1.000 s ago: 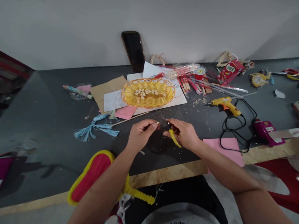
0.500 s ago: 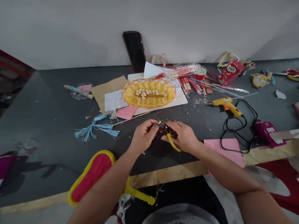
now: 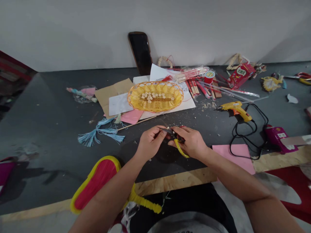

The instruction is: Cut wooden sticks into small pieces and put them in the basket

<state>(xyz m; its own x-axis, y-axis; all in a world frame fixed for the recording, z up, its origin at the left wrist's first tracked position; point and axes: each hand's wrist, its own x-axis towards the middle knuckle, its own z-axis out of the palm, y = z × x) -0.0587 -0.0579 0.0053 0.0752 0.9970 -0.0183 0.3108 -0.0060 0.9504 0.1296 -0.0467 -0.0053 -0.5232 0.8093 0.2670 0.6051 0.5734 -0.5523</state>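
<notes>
Scissors with a yellow handle (image 3: 180, 149) are held in my right hand (image 3: 190, 141), their dark blades pointing left toward my left hand (image 3: 151, 141). The fingers of my left hand are pinched together near the blade tips; a tiny pale piece shows by the blades, and what the fingertips grip is too small to name. Beyond both hands a yellow woven basket (image 3: 157, 105) holds several small cream-coloured pieces and a brown strip. Small crumbs lie on the dark table (image 3: 116, 181) just past my fingers.
Blue tassels (image 3: 89, 137) and a thin stick lie left of my hands. A yellow glue gun (image 3: 236, 110) with a black cable, pink paper (image 3: 233, 157) and a purple box (image 3: 279, 139) are at right. A red-and-yellow paddle-shaped object (image 3: 97, 181) lies under my left forearm. A phone (image 3: 141, 53) leans on the wall.
The scissors' blades and the fingers of my left hand have shifted very slightly. Both hands keep nearly the same place.
</notes>
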